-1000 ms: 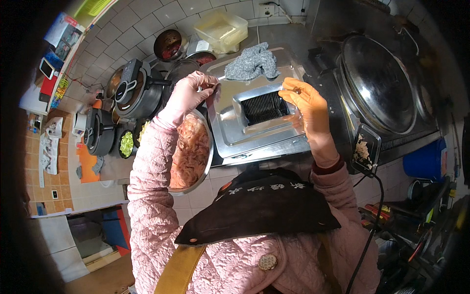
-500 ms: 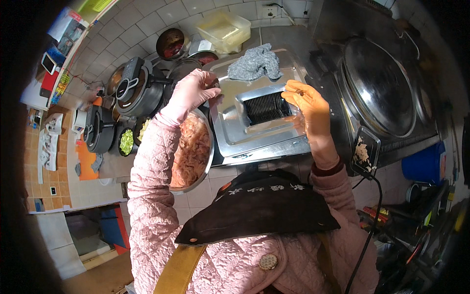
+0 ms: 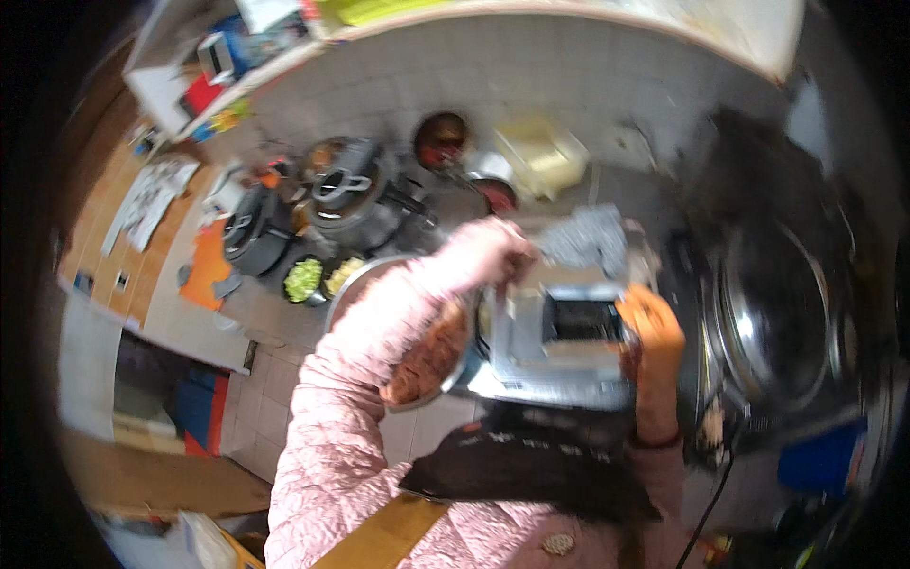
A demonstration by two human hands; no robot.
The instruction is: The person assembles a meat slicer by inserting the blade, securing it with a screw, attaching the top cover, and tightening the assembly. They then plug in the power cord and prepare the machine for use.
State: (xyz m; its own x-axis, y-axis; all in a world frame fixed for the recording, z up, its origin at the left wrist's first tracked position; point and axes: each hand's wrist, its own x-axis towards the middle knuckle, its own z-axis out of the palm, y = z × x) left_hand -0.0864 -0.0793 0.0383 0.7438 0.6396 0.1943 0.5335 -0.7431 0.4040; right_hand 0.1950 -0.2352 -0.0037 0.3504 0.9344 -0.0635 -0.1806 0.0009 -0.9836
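Note:
My left hand (image 3: 488, 253), in a pink glove, hovers over the left part of a steel tray-like top (image 3: 519, 332). Motion smears its fingers, so I cannot make out their grip. At the right end of the top's rectangular opening (image 3: 580, 321), my right hand (image 3: 654, 321) in an orange glove has its fingers curled in; whatever they hold is hidden. The opening looks dark inside. A crumpled grey cloth (image 3: 586, 239) lies on the top's far side. Under my left forearm, raw meat pieces (image 3: 428, 358) fill a round metal basin (image 3: 347, 286).
Lidded dark pots (image 3: 353, 211) stand at the left, with bowls of chopped green vegetable (image 3: 303, 280) and pale pieces (image 3: 343, 275) nearer. A yellowish plastic tub (image 3: 542, 159) sits at the back. Right of me is a large steel lid (image 3: 773, 308); a black cord (image 3: 706, 507) hangs nearby.
The view has swung, so the scene sits lower and farther right, and blurs. My left hand has moved inward over the steel top. My right hand stays by the opening.

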